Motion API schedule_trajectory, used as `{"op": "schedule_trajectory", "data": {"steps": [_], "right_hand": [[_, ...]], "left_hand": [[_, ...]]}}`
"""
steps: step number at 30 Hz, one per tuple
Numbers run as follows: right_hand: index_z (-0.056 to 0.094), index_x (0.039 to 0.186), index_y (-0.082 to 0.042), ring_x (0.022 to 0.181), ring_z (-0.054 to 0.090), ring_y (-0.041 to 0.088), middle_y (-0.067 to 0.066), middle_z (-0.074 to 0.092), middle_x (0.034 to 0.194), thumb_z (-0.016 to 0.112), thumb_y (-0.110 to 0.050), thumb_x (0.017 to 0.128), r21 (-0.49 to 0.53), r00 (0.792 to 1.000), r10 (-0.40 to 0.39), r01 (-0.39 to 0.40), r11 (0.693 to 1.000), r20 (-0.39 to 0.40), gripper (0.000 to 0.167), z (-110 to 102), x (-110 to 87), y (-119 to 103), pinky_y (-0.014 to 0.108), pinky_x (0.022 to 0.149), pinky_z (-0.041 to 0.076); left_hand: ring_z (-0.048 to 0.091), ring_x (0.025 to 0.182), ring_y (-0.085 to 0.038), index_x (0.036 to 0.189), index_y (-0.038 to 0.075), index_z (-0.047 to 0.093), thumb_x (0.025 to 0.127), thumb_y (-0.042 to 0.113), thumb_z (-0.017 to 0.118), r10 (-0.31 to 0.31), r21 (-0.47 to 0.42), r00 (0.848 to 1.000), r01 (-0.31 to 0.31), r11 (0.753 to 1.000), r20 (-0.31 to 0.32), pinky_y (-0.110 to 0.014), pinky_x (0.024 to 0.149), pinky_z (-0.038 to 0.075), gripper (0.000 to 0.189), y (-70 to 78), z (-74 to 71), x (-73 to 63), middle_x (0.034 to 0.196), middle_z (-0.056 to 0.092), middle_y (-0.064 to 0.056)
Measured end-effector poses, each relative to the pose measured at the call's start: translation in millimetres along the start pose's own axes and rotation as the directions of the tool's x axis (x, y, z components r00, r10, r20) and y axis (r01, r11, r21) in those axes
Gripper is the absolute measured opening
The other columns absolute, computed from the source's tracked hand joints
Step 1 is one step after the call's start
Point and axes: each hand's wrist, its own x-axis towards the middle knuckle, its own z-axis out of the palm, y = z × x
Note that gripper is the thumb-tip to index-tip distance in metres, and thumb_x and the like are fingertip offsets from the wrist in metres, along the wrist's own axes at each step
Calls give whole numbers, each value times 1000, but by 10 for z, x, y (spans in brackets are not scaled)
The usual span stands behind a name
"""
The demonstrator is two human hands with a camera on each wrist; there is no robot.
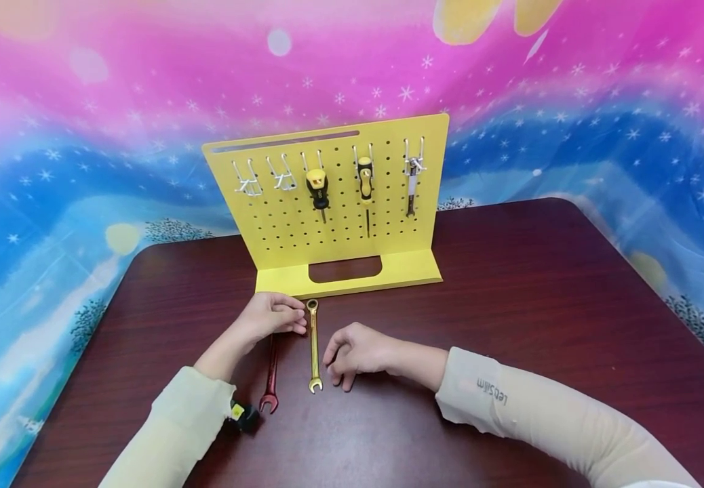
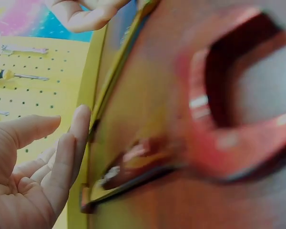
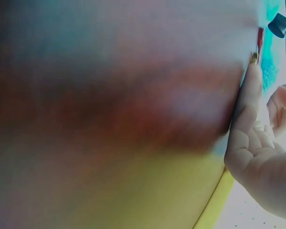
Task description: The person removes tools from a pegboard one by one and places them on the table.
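Flat on dark wood tabletop (image 1: 511, 305): slim gold wrench (image 1: 313, 346) between left hand (image 1: 272, 315) and right hand (image 1: 358, 352), fingers loosely curled, gripping nothing; red wrench (image 1: 270, 379) partly under left hand; yellow pegboard (image 1: 334, 203) behind

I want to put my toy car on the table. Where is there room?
The right side of the table, past the pegboard, is bare; so is the near edge between the sleeves. The middle is crowded: left hand, right hand, gold wrench and red wrench.
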Motion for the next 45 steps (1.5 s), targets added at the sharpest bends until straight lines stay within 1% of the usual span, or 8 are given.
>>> {"op": "schedule_trajectory", "data": {"steps": [6, 13, 16, 21, 25, 32, 39, 45], "right_hand": [[65, 100, 5, 60, 67, 14, 18, 75, 81, 66, -1, 85, -54, 998, -31, 28, 998, -58, 16, -144, 20, -38, 24, 57, 50], [64, 105, 10, 67, 69, 17, 19, 76, 87, 62, 3, 85, -68, 988, -87, 79, 995, -128, 21, -337, 36, -59, 30, 66, 57], [65, 106, 9, 71, 70, 19, 18, 76, 88, 61, 1, 87, -89, 982, -97, 84, 993, -165, 21, -424, 43, -67, 33, 67, 58], [65, 109, 8, 76, 71, 25, 16, 76, 90, 62, -3, 90, -83, 969, -105, 88, 993, -223, 22, -552, 59, -98, 39, 69, 59], [65, 111, 9, 78, 71, 26, 15, 76, 90, 63, -3, 90, -72, 960, -110, 94, 993, -259, 25, -637, 78, -118, 40, 72, 59], [65, 112, 7, 73, 69, 16, 11, 76, 91, 61, -3, 92, -66, 938, -124, 109, 992, -325, 22, -773, 159, -155, 31, 73, 53], [64, 117, 9, 75, 69, 18, 12, 75, 92, 61, -4, 94, -17, 908, -134, 139, 990, -398, 26, -862, 272, -203, 33, 81, 57], [63, 119, 8, 83, 71, 26, 11, 76, 95, 62, -9, 96, 2, 866, -173, 197, 980, -469, 29, -894, 385, -240, 28, 74, 54]], "left_hand": [[74, 78, -10, 124, -14, 57, 97, 8, 60, 73, 67, 997, -71, 995, -32, -31, 80, 60, 35, 192, -141, 11, 96, 76, -15], [73, 93, -10, 132, -10, 54, 100, 13, 57, 141, 123, 985, -128, 984, -101, -43, 101, 53, 39, 477, -304, 68, 114, 72, -21], [72, 94, -7, 132, -7, 56, 100, 16, 58, 168, 127, 974, -150, 981, -153, -44, 103, 51, 39, 607, -357, 88, 120, 70, -21], [70, 95, -2, 132, -3, 58, 100, 23, 61, 223, 91, 945, -207, 974, -239, -42, 105, 50, 41, 796, -406, 110, 121, 71, -15], [69, 97, -1, 133, 0, 58, 99, 25, 62, 247, 35, 926, -247, 968, -286, -48, 109, 46, 42, 907, -404, 132, 115, 74, -4], [69, 100, -2, 132, 1, 60, 98, 25, 64, 312, -20, 888, -338, 941, -338, -50, 109, 45, 42, 1022, -344, 217, 101, 74, 12], [69, 102, -7, 129, 3, 64, 97, 25, 66, 350, -47, 862, -392, 919, -366, -51, 108, 47, 40, 1116, -245, 359, 109, 75, 3], [70, 102, -10, 125, 5, 67, 95, 22, 68, 353, -107, 840, -429, 897, -412, -50, 105, 48, 34, 1198, -180, 440, 110, 76, 2]]}}
